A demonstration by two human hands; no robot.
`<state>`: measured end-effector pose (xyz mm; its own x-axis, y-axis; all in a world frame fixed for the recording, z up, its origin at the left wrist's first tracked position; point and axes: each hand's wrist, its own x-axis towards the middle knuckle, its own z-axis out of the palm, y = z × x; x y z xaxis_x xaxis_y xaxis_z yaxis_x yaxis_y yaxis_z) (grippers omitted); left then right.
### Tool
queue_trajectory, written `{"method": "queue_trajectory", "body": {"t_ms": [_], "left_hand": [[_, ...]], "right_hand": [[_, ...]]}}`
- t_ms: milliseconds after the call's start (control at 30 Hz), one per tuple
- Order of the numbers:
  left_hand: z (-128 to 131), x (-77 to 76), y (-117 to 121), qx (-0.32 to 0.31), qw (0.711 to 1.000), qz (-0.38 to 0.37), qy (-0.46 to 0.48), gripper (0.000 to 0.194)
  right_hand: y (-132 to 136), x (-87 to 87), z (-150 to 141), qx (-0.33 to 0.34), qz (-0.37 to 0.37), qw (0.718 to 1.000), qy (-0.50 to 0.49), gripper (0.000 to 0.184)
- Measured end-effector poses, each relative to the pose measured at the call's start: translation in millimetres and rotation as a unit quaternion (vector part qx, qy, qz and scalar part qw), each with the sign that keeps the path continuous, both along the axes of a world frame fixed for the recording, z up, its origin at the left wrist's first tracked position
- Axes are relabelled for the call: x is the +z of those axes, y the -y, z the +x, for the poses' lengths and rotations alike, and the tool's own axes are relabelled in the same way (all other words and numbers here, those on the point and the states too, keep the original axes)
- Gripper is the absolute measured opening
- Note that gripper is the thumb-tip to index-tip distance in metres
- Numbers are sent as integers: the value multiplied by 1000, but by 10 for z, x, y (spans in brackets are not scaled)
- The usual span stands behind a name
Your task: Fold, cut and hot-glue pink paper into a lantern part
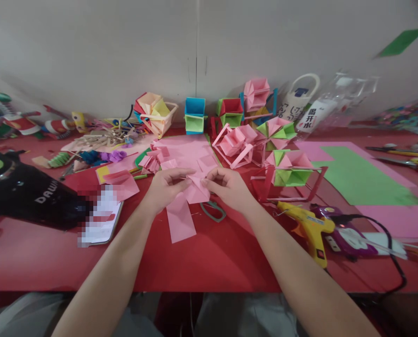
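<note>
Between my two hands is a folded piece of pink paper, raised a little over the red table. My left hand pinches its left edge between thumb and fingers. On the other edge, my right hand grips it the same way. A pink paper strip lies under the left hand, toward me. Partly covered by the folded paper, grey-green scissor handles show on the table. Beyond my hands are flat pink sheets and a cluster of folded pink pieces.
Left lie a phone and a black tumbler. Folded-paper wheels on frames stand to the right, more along the wall. A yellow glue gun with a black cord lies front right, near a green sheet and pliers-like tools.
</note>
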<state>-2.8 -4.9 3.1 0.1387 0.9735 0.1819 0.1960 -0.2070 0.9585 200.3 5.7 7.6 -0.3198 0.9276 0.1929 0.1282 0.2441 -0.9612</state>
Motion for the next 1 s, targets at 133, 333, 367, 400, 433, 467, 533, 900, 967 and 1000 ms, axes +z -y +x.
{"method": "queue_trajectory", "body": {"t_ms": [133,333,367,400,433,467,533,900,967,1000], "left_hand": [[-8,29,11,-13,1000,-2,1,37],[13,68,28,9,1000,-14,-11,29],[13,70,30,8,1000,-16,-11,29],[10,71,31,5,1000,-20,-10,29],[5,72,33,1,1000,-25,-9,30],[-1,71,34,-4,999,-31,-8,31],[-16,70,35,-14,999,-42,-4,33],[-30,50,38,-12,993,-106,56,32],[-19,55,34,-6,995,-89,35,32],[-14,62,32,-5,997,-76,22,32]], "right_hand": [[3,10,6,-3,10,1000,6,27],[7,6,17,3,19,1000,18,25],[6,4,20,4,20,1000,19,24],[5,2,24,7,21,1000,19,24],[4,1,29,10,22,1000,19,24],[2,1,33,14,23,999,20,24],[0,1,41,20,25,999,21,24],[0,-15,42,18,26,999,28,23],[3,-10,42,22,29,999,34,23],[5,-4,42,24,33,998,37,22]]}}
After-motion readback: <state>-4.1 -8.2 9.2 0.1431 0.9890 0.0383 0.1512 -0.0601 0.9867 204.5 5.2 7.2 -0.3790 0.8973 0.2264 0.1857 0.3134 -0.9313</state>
